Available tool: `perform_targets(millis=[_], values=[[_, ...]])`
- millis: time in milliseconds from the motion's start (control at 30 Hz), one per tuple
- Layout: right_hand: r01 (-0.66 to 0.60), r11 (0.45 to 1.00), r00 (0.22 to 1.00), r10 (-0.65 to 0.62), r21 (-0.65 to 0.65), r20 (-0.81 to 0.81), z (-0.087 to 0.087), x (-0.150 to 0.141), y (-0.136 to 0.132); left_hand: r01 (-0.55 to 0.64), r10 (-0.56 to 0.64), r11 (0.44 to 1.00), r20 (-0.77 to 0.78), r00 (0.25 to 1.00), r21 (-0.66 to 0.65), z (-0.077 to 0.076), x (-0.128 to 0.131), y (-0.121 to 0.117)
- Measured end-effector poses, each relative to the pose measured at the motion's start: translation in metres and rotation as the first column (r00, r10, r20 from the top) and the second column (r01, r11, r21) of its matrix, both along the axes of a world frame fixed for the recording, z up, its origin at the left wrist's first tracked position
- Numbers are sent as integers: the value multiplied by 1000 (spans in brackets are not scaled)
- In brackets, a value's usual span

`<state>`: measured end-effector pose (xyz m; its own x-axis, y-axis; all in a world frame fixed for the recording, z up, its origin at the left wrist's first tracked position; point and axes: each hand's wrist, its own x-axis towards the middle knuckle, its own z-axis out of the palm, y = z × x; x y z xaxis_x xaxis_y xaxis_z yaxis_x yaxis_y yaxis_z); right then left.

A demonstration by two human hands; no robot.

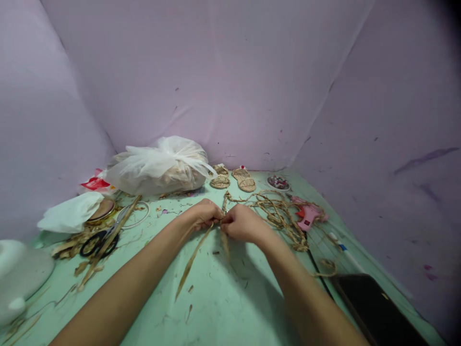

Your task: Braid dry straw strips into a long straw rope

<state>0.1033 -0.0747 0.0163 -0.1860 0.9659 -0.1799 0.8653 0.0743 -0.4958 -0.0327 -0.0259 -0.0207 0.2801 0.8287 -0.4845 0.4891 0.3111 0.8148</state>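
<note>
My left hand [206,214] and my right hand [239,223] meet at the middle of the green tabletop, fingers closed in a pinch. Both grip the working end of a braid of dry plant fibre [225,202], which runs up from my fingers and on to the right. A loose flat strand [192,262] hangs from the left hand toward me. Another strand [225,246], blurred, trails below the right hand. The braided cord [279,211] lies in a tangled heap to the right. My fingers hide the exact point where the strands cross.
At the back sit a full white plastic bag [162,168], two small woven slippers [220,178] and a dish of beads [278,182]. Black-handled scissors [99,244] lie left among dry fibre scraps. On the right are a pink glue gun [309,216] and a dark phone [378,307].
</note>
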Motion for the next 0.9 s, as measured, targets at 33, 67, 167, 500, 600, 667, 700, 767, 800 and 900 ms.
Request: perform_targets(millis=[33, 67, 167, 500, 600, 667, 700, 767, 800, 900], values=[[25, 999, 996, -29, -39, -83, 0, 9, 5, 25, -25, 1000, 24, 999, 1, -1, -2, 2], [81, 996, 983, -87, -48, -163, 0, 18, 11, 46, -46, 999, 38, 998, -8, -2, -3, 4], [316, 947, 914, -285, 66, -288, -7, 33, 25, 72, -70, 997, 39, 997, -38, 0, -4, 5], [145, 921, 768, -335, -361, -546, -28, -8, 18, 67, -67, 997, -13, 998, -28, -1, -3, 2], [164, 947, 841, -281, -278, -463, -32, 1, 22, 77, -77, 997, -24, 997, -26, 0, -2, 1], [153, 963, 885, -234, -223, -403, -35, 7, 24, 73, -74, 997, -21, 997, -22, 0, -2, 1], [138, 969, 899, -209, -204, -385, -35, 9, 25, 72, -73, 997, -15, 997, -20, -1, -1, 1], [101, 973, 911, -174, -208, -374, -34, 14, 26, 74, -74, 997, 5, 997, -25, -2, 0, 2], [79, 970, 913, -163, -230, -373, -32, 17, 26, 80, -80, 996, 20, 997, -24, -3, 0, 1], [12, 955, 943, -109, -295, -314, -21, 29, 25, 81, -80, 997, 45, 996, -14, 1, 3, -2]])
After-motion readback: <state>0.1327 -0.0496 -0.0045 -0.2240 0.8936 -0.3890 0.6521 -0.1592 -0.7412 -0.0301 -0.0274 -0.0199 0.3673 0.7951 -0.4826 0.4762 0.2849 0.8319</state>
